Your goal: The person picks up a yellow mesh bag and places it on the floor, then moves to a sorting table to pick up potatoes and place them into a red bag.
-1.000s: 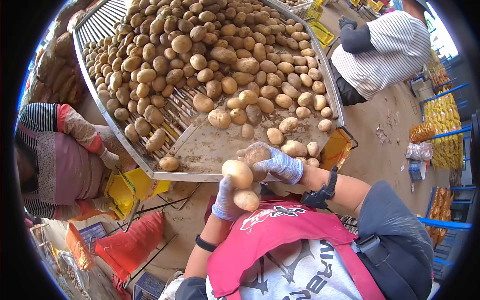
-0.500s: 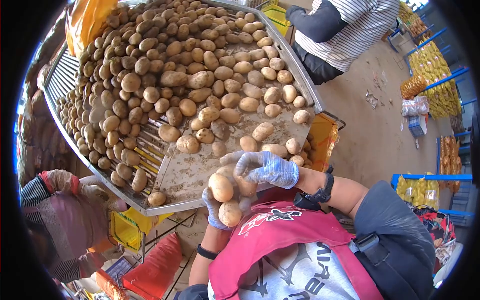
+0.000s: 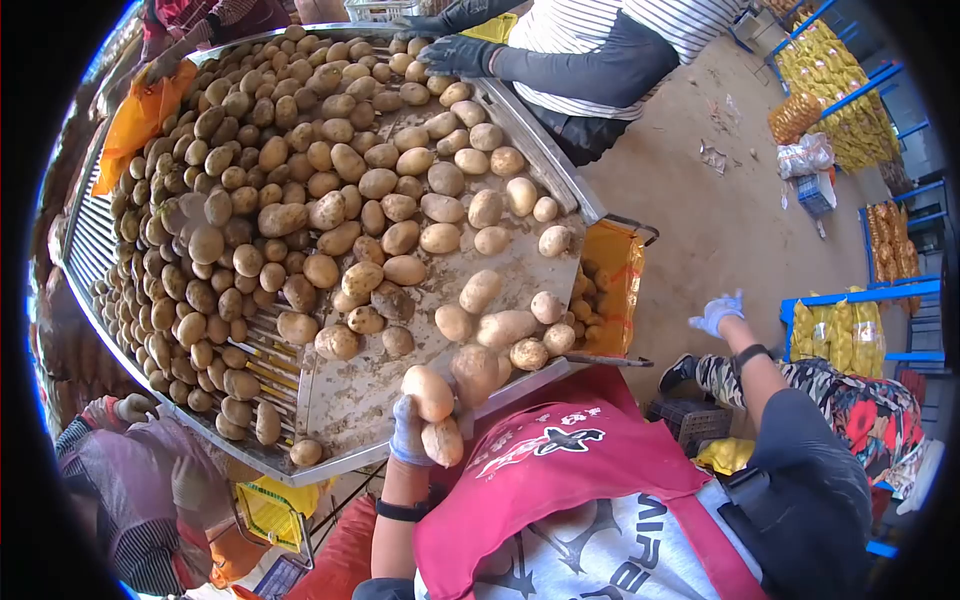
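Observation:
My left hand (image 3: pixel 407 436), in a bluish work glove, is closed around a pale potato (image 3: pixel 428 392) and a smaller potato (image 3: pixel 442 441) in front of my apron, close to the near edge of the metal sorting table (image 3: pixel 350 400). Just right of them, a larger potato (image 3: pixel 475 373) overlaps the table edge. Out to the right, away from the table, my gloved right hand (image 3: pixel 718 312) has its fingers spread and nothing in it. A big heap of potatoes (image 3: pixel 250 200) covers much of the table.
An orange sack (image 3: pixel 612 290) with potatoes hangs at the table's right edge. A co-worker's dark-gloved hands (image 3: pixel 455 55) reach onto the far side. Another person (image 3: pixel 150 480) stands at the left, beside a yellow crate (image 3: pixel 270 515). Filled yellow sacks (image 3: pixel 840 335) stand right.
My right hand has left the potatoes at my chest and swung far right, fingers spread. My left hand still holds its potatoes. The far co-worker's gloved hands now reach over the table.

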{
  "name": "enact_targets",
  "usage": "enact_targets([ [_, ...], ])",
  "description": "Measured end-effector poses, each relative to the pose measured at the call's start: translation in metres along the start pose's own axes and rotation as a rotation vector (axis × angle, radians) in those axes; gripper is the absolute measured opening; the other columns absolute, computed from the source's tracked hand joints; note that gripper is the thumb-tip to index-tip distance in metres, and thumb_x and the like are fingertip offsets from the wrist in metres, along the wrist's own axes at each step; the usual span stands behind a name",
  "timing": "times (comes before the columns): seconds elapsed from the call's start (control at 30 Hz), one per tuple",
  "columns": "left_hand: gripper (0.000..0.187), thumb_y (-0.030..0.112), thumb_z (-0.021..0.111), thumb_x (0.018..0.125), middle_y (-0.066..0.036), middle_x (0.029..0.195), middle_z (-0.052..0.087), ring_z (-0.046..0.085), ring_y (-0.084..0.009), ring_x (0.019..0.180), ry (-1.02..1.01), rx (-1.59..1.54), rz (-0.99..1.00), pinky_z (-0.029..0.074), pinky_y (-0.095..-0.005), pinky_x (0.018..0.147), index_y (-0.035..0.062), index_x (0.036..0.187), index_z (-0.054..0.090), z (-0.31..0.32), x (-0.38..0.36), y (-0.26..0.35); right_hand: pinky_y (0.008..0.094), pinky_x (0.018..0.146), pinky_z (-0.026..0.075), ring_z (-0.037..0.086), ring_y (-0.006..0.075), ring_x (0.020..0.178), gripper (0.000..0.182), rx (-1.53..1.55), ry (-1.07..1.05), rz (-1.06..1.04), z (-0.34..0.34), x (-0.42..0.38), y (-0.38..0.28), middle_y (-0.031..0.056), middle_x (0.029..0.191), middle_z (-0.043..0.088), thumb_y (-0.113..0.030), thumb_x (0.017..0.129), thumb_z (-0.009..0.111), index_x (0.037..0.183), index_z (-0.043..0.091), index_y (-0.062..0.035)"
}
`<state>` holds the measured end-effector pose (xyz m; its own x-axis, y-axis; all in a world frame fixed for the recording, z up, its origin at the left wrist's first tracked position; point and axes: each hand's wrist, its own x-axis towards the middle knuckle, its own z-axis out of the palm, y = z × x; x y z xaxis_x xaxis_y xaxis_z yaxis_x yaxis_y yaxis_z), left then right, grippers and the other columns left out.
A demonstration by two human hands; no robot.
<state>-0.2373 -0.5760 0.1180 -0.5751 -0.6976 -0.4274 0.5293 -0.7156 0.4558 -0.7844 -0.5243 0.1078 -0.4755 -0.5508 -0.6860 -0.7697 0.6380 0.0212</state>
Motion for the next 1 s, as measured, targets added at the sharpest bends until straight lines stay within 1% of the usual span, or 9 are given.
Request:
enact_targets([
  [0.1,0.071,0.062,0.061,0.072,-0.01,0.094,0.058,0.059,-0.0225,0.078,0.317,-0.009,-0.039,0.052,-0.0348,0.065,0.0061,0.114,0.051,-0.013,0.017,-0.014,0.0399,0.093,0.043,0.053,0.0331,0.109,0.046,0.12,0.25,0.205,0.006,-0.002,-0.004,0.0153,0.117,0.058,-0.047,0.086,0.046,0.108,0.061,-0.0094],
  [0.17,0.061,0.052,0.063,0.077,-0.01,0.099,0.057,0.059,-0.0198,0.083,0.438,0.032,-0.022,0.053,-0.0349,0.071,0.0074,0.116,0.05,-0.015,0.027,-0.017,0.0433,0.084,0.047,0.057,0.034,0.099,0.029,0.004,0.586,0.035,0.027,0.022,-0.02,0.0141,0.108,0.059,-0.035,0.08,0.056,0.097,0.06,-0.0114],
  [0.23,0.057,0.049,0.063,0.079,-0.009,0.098,0.058,0.059,-0.0196,0.084,0.493,0.118,-0.025,0.053,-0.0349,0.072,0.0079,0.116,0.05,-0.012,0.025,-0.014,0.0424,0.086,0.046,0.057,0.0327,0.099,0.032,0.021,0.732,-0.291,0.017,0.0,-0.085,0.0134,0.11,0.057,-0.026,0.074,0.062,0.104,0.059,-0.013],
  [0.37,0.053,0.047,0.063,0.079,-0.007,0.097,0.057,0.058,-0.0186,0.084,0.58,0.409,0.091,0.052,-0.0338,0.072,0.0079,0.114,0.051,-0.058,-0.004,-0.025,0.0429,0.091,0.044,0.051,0.0343,0.109,0.053,0.114,0.399,-0.897,0.041,-0.037,-0.195,0.0154,0.123,0.048,-0.031,0.075,0.064,0.123,0.05,-0.0138],
  [0.47,0.047,0.043,0.062,0.082,-0.006,0.096,0.056,0.056,-0.016,0.083,0.729,0.508,0.282,0.05,-0.0299,0.071,0.0059,0.11,0.053,-0.064,-0.026,-0.025,0.0447,0.092,0.043,0.05,0.0352,0.111,0.058,-0.002,0.052,-0.763,0.056,-0.046,-0.239,0.0173,0.12,0.047,-0.036,0.076,0.064,0.127,0.046,-0.0144],
  [0.6,0.048,0.036,0.066,0.082,-0.007,0.1,0.059,0.057,-0.0151,0.086,0.947,0.582,0.415,0.049,-0.0283,0.074,0.0009,0.113,0.053,-0.072,-0.047,-0.013,0.0445,0.086,0.044,0.055,0.0307,0.101,0.043,-0.146,0.288,-0.728,0.052,-0.04,-0.248,0.015,0.117,0.049,-0.029,0.073,0.063,0.114,0.056,-0.0158],
  [0.77,0.041,0.026,0.067,0.081,-0.007,0.1,0.061,0.059,-0.013,0.084,0.836,0.751,0.268,0.049,-0.0273,0.072,0.0002,0.111,0.056,-0.104,0.016,-0.029,0.049,0.095,0.036,0.044,0.0339,0.116,0.041,-0.007,0.61,-1.364,0.076,-0.1,-0.306,0.0137,0.119,0.048,-0.029,0.073,0.064,0.111,0.057,-0.015],
  [0.8,0.043,0.028,0.067,0.079,-0.007,0.098,0.062,0.059,-0.0144,0.083,0.748,0.673,0.251,0.049,-0.0284,0.073,-0.0004,0.11,0.057,-0.055,0.024,-0.015,0.0502,0.098,0.033,0.039,0.0332,0.123,0.045,-0.02,0.558,-1.383,0.076,-0.106,-0.323,0.0134,0.127,0.045,-0.031,0.073,0.064,0.115,0.056,-0.0164],
  [1.0,0.056,0.042,0.066,0.077,-0.015,0.106,0.058,0.058,-0.0211,0.095,0.597,0.693,0.193,0.047,-0.0342,0.081,-0.0016,0.11,0.058,-0.06,0.054,-0.043,0.051,0.103,0.03,0.037,0.0339,0.126,0.044,-0.306,0.492,-1.633,0.085,-0.048,-0.312,0.013,0.133,0.044,-0.029,0.078,0.06,0.12,0.055,-0.0174],
])
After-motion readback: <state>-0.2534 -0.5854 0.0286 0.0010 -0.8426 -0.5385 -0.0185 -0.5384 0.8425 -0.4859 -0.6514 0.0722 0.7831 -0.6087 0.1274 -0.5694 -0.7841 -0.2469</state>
